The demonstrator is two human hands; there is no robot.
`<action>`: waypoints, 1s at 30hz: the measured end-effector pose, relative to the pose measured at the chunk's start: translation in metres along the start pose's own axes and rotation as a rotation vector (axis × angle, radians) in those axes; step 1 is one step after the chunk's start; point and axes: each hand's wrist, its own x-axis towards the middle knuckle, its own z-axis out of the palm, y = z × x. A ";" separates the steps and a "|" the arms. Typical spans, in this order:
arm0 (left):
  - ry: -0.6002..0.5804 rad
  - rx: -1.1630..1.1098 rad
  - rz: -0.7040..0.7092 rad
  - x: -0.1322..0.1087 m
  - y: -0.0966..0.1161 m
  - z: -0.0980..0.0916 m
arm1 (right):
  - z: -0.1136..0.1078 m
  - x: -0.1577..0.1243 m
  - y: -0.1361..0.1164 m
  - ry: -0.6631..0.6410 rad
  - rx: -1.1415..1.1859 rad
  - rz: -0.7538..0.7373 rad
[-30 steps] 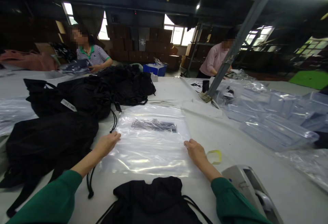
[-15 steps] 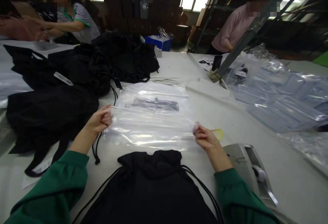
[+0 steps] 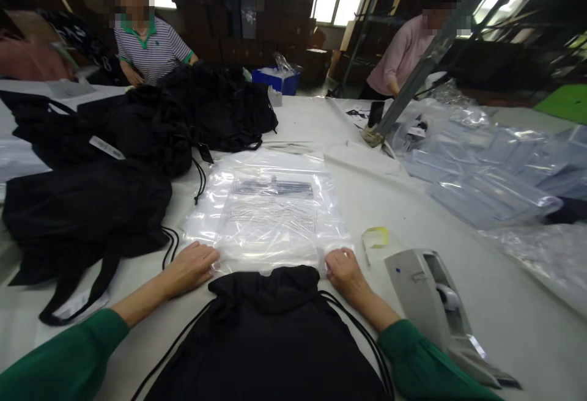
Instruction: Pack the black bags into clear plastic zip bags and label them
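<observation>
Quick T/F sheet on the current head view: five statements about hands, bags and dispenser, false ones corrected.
1. The left hand and right hand both touch the clear plastic bag. True.
2. The tape dispenser is right of the black drawstring bag. True.
3. The left hand is on the tape dispenser. False: it is at the clear plastic bag's near-left corner.
4. A yellow strip lies right of the clear plastic bag. True.
5. The black drawstring bag lies beyond the clear plastic bag. False: it is on the near side.

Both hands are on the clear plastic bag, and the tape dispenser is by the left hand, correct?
Not quite: the head view shows the tape dispenser by the right hand. That hand and the left hand are on the clear plastic bag.
</observation>
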 end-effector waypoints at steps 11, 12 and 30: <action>-0.079 -0.272 -0.222 -0.026 0.040 0.009 | 0.013 -0.061 -0.029 -0.077 -0.062 0.063; -0.083 -0.325 -0.229 -0.029 0.045 0.009 | 0.010 -0.061 -0.034 -0.093 -0.006 0.091; 0.745 -0.840 -0.903 -0.065 0.070 0.036 | -0.013 -0.074 -0.051 0.185 0.214 0.286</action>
